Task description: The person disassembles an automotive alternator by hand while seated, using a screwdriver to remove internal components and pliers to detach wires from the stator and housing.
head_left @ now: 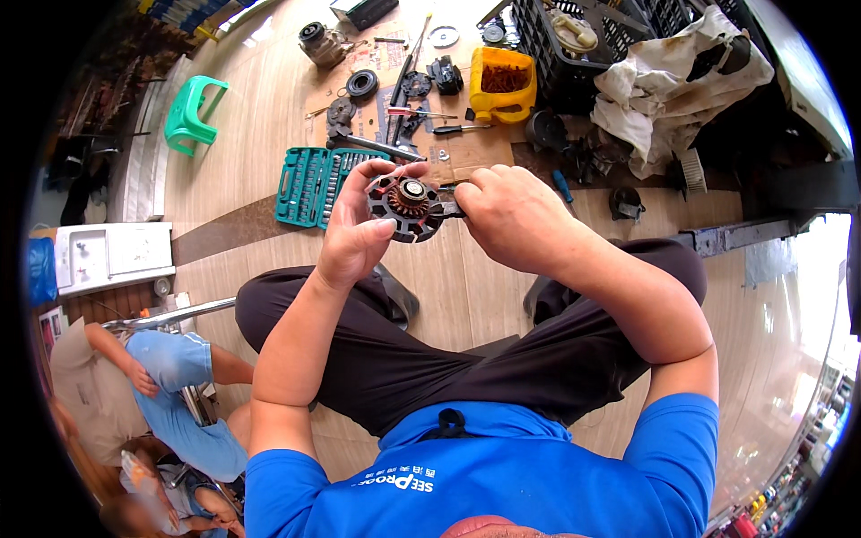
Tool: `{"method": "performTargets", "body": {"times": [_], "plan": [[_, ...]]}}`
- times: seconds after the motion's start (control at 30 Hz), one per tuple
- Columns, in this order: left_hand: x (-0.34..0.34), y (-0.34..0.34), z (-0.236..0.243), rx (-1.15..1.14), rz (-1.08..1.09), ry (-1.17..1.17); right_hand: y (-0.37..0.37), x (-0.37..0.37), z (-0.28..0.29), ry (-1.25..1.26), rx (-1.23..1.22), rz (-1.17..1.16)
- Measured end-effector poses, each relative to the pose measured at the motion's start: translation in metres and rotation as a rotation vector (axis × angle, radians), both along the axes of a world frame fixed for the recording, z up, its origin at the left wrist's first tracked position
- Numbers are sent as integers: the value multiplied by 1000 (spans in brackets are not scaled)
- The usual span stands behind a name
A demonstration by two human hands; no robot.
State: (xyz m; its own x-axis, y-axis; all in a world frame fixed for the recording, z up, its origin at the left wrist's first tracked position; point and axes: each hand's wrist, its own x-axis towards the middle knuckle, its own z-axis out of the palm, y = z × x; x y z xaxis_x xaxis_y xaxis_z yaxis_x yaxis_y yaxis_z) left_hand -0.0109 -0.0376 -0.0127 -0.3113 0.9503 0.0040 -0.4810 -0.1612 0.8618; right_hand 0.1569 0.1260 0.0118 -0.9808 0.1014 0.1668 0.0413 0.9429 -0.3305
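Note:
Above my knees, my left hand point(357, 220) grips the rim of a round black motor part point(412, 199). Copper-coloured windings ring its centre, around a shiny metal bearing. To its right, my right hand point(509, 215) is closed in a fist around a tool point(448, 209) whose grey-black end meets the part's right edge. The fist hides most of that tool, so its kind cannot be made out. Just beyond my left hand lies an opened teal socket set point(303, 186). A black-handled screwdriver point(460, 129) lies on cardboard beyond my right hand.
Several loose motor parts, among them a black ring point(361, 84), cover the cardboard point(473, 160). A cut yellow jug point(502, 85) holds rusty-looking bits beside a black crate point(574, 72). A green stool point(194, 114) stands far left. Another person point(170, 386) sits at left; a blue-handled tool point(562, 186) lies right.

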Motion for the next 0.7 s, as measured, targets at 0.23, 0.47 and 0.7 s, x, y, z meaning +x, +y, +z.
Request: {"method": "performTargets", "body": {"times": [0.23,0.47,0.7], "plan": [[4,1,1,19,28,39,-3,1,1,-56,25,-28],[6,1,2,16,61,145,-12,2,1,-98,30,-111],[9,0,2,2,75,229,-18,0,0,-136,79,-171]]}}
